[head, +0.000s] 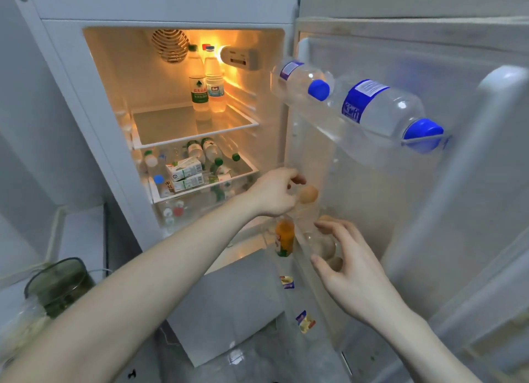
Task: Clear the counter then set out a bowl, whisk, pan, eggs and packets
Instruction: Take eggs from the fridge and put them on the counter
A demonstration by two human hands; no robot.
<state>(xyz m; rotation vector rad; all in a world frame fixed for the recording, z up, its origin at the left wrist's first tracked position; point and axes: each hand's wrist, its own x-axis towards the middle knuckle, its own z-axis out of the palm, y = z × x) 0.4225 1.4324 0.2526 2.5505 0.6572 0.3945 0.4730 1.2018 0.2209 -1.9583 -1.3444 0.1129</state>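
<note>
The fridge stands open in the head view. My left hand [273,192] reaches to the inner edge of the fridge door [372,196] and pinches a brown egg [308,194] between thumb and fingertips. Just below it, my right hand [347,263] hovers with its fingers spread over a clear egg tray [310,233] on the door shelf. More eggs [330,251] show between its thumb and fingers, and another egg [326,218] peeks out above its index finger. The right hand holds nothing that I can see.
Two blue-capped water bottles [372,107] lie in the upper door rack. An orange juice bottle [284,236] stands low by the door hinge. Bottles and milk cartons [186,172] fill the inner shelves. A dark glass jar [60,285] stands at the lower left.
</note>
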